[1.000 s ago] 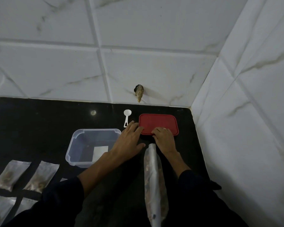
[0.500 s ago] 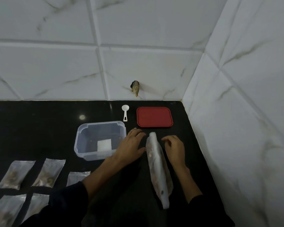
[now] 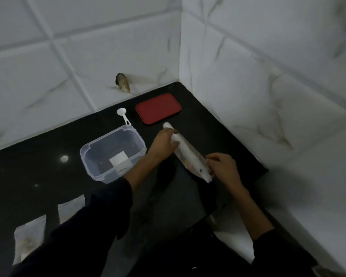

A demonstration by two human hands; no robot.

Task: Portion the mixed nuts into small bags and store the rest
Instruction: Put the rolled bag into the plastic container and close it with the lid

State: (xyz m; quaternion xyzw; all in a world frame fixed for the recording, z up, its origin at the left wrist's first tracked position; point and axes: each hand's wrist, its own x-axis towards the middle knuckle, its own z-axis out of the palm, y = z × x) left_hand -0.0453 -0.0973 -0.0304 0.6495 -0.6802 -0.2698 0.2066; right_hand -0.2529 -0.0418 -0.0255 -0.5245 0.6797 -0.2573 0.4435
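Hands were both on the big bag of nuts (image 3: 188, 156), which lay rolled up on the counter (image 3: 38, 166) near its right edge. The left hand (image 3: 164, 142) had its fingers curled round the far end of the roll, the end closest to the back corner. The right hand (image 3: 224, 168) pinched the near end with its fingers bent around it. So each grip was closed on the bag, one at each end.

The bag looked long, soft and only partly full, with nuts showing through its side. It would sag in the middle if it was lifted by the ends alone.

The clear box (image 3: 112, 156) sat open just to the left of the bag, toward the middle of the counter. A small white packet lay inside it. The red lid (image 3: 158, 110) lay flat behind the bag, close to the back right corner. The white scoop (image 3: 123, 115) lay beside the lid, along the back edge. Small filled bags (image 3: 30, 234) lay flat at the front left, partly hidden by the left sleeve.

The step now seemed to be putting the rest of the nuts away. To do it well, the roll had to be kept tight so the mouth could not fall open. Both ends needed to come up together and level. The roll looked longer than the box, so it might need one more fold before going in. Then the lid could be pressed on.
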